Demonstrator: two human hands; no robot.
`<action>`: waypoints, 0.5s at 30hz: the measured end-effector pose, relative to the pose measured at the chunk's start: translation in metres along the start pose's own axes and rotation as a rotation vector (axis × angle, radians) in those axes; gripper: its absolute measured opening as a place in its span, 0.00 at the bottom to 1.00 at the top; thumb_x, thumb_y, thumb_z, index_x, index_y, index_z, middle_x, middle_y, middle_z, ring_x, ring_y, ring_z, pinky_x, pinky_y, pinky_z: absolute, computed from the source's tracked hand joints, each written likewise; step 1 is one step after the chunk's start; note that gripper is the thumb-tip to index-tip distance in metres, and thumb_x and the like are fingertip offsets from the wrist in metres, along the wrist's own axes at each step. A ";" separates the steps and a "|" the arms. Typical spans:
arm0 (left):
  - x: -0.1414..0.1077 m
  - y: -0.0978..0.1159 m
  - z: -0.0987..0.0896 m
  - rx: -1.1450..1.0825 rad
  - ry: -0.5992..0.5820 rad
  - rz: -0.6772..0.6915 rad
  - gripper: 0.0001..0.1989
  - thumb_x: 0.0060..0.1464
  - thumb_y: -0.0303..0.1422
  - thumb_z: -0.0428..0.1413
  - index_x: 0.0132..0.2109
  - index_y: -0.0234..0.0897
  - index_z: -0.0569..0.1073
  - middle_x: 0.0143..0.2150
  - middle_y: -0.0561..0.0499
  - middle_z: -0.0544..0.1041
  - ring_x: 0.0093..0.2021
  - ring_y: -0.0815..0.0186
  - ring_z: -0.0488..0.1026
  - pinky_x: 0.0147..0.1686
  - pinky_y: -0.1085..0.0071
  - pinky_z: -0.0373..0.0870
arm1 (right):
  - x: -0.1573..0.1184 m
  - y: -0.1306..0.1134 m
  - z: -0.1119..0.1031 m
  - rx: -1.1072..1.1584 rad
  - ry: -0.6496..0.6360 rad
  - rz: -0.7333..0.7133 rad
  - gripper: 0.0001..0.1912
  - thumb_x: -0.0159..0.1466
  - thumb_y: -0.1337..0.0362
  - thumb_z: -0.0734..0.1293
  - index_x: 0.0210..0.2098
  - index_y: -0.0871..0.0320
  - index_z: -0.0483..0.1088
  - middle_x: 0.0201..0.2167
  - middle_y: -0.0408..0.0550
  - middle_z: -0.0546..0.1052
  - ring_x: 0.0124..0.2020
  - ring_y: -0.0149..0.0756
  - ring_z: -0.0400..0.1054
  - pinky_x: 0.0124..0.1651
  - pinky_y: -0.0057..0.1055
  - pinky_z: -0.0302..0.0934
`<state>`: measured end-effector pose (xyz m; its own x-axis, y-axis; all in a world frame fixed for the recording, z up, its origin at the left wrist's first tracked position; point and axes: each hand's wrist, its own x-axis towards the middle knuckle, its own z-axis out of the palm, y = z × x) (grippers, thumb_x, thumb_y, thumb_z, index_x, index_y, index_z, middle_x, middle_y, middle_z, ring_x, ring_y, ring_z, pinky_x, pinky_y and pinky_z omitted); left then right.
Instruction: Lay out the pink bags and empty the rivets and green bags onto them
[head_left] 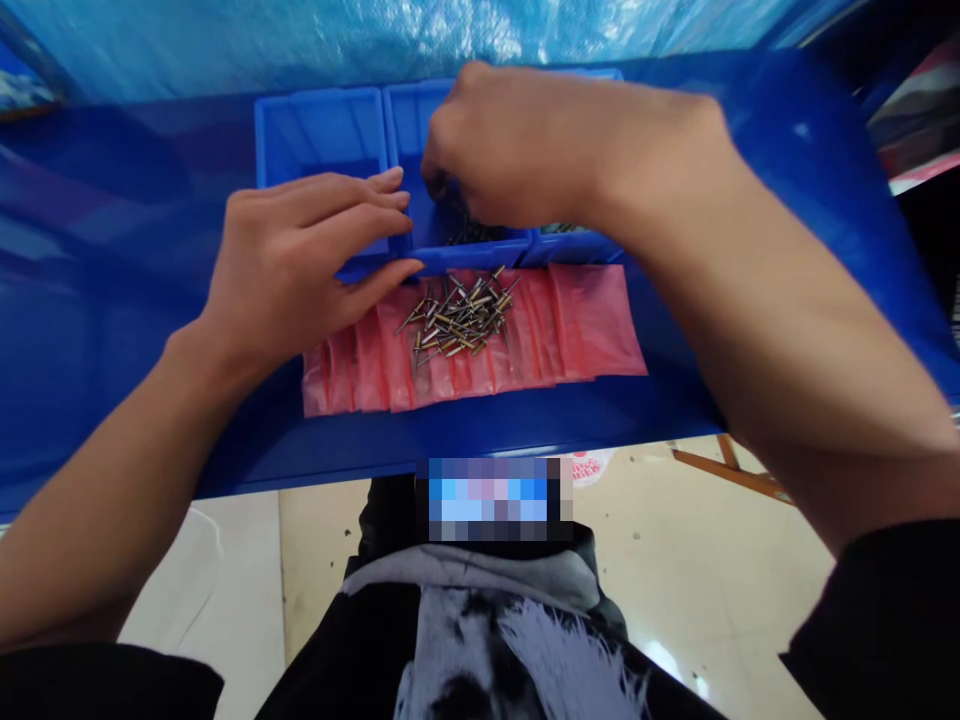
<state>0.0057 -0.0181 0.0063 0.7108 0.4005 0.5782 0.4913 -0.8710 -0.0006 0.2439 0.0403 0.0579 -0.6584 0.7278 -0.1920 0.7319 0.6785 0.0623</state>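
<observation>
my right hand (510, 150) down in middle blue bin (469, 258), grip hidden, cannot tell; left hand (292, 270) open, unclenched, beside bin rim; metal rivets (457, 320) heaped loose on pink plastic bags (592, 320), more inside bin.

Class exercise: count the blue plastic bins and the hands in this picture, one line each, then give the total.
Blue plastic bins: 3
Left hand and right hand: 2
Total: 5
</observation>
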 end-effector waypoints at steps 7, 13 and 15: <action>0.000 -0.001 0.000 -0.013 -0.005 -0.014 0.12 0.72 0.36 0.63 0.58 0.37 0.78 0.59 0.45 0.85 0.64 0.58 0.82 0.61 0.60 0.86 | -0.007 -0.005 -0.006 -0.119 -0.027 -0.031 0.40 0.55 0.49 0.49 0.48 0.59 0.84 0.38 0.61 0.85 0.50 0.54 0.81 0.42 0.44 0.64; -0.001 -0.001 0.000 -0.046 0.007 -0.040 0.17 0.68 0.40 0.67 0.59 0.39 0.78 0.60 0.46 0.84 0.63 0.56 0.83 0.60 0.59 0.86 | -0.003 -0.012 -0.009 -0.130 -0.110 -0.094 0.33 0.60 0.54 0.52 0.49 0.60 0.82 0.33 0.52 0.83 0.37 0.37 0.75 0.35 0.40 0.56; -0.001 0.000 0.000 -0.053 0.007 -0.052 0.16 0.69 0.39 0.66 0.59 0.38 0.79 0.60 0.45 0.84 0.63 0.56 0.83 0.61 0.59 0.86 | 0.000 -0.010 -0.008 -0.015 -0.138 -0.114 0.28 0.64 0.55 0.55 0.46 0.61 0.82 0.35 0.53 0.83 0.39 0.37 0.74 0.38 0.40 0.57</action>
<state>0.0047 -0.0182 0.0058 0.6813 0.4438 0.5821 0.5000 -0.8630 0.0728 0.2350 0.0343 0.0653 -0.7061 0.6259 -0.3312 0.6503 0.7583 0.0468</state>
